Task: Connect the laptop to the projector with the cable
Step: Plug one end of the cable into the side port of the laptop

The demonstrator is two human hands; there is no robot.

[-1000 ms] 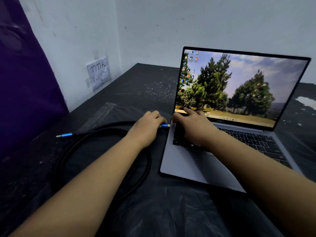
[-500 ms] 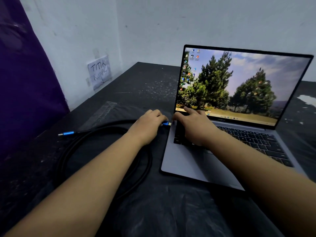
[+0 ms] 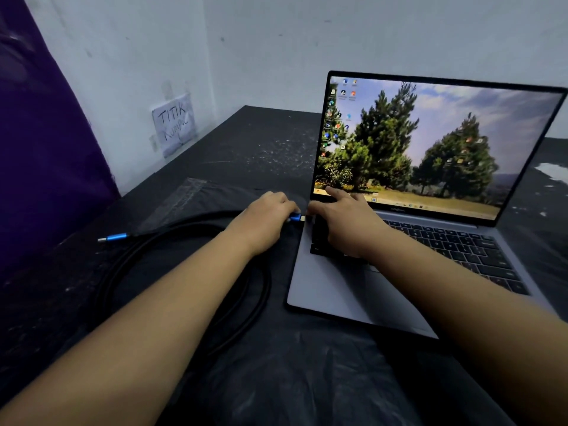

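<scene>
The left hand (image 3: 264,221) has its fingers closed around the blue plug (image 3: 295,217) of the black cable (image 3: 184,272), holding its metal tip right at the left edge of the laptop (image 3: 344,290), in the middle of the frame. Whether the tip is already in the port I can't tell. The right hand (image 3: 347,222) lies flat on the keyboard's left end, fingers spread and gripping nothing, apparently bracing the machine.

If the plug goes in crooked or upside down, it could jam or scrape the port; a hard push might also slide the laptop across the slick sheeting. The bracing palm may press keys by accident. No projector is in sight, so the far end has nowhere visible to go yet.

That other blue connector (image 3: 115,238) lies loose at the left of the frame, on the desk (image 3: 261,142). The cable is thick, rubbery, coiled in broad loops. The laptop is smooth grey metal with a glossy lit screen. The desk is black, speckled with pale flecks, covered near us by wrinkled dark plastic.
</scene>
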